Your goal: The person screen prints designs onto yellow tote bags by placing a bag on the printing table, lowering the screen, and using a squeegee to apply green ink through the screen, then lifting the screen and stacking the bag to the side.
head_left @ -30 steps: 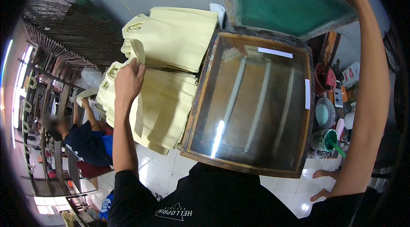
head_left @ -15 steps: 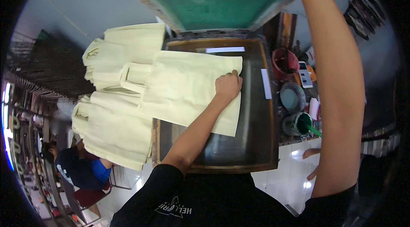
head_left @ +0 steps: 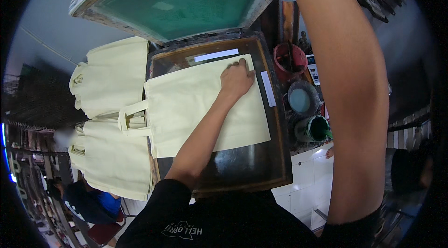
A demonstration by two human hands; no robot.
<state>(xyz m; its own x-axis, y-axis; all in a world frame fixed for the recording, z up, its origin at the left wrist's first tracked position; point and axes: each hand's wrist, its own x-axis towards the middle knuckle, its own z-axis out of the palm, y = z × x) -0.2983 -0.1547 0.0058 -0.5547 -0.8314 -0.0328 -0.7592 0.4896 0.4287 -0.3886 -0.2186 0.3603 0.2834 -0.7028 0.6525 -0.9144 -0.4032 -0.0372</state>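
A cream cloth tote bag [head_left: 186, 108] lies on the dark, wood-edged printing board [head_left: 242, 164], its handles pointing left. My left hand [head_left: 237, 77] is on the bag near its far right corner, fingers bent and closed on the cloth. White strips lie beside the bag, one along the far edge [head_left: 216, 55] and one along the right edge [head_left: 268, 89]. Above the board a green-meshed screen-printing frame [head_left: 186, 5] is tilted up. My right forearm [head_left: 347, 84] reaches up towards the frame's right corner; the hand itself is beyond the picture's upper edge.
Two stacks of cream tote bags, a far one [head_left: 114, 73] and a near one [head_left: 112, 157], sit left of the board. On the right are a red bucket [head_left: 280, 63], a tub of pale liquid [head_left: 301, 100], a green-ink container [head_left: 309, 129] and a phone [head_left: 312, 70]. A person [head_left: 88, 201] sits at lower left.
The tote bag has moved off the stacks and right across the board with my left hand, its far right corner now near the white strips. The whole view has shifted and turned slightly.
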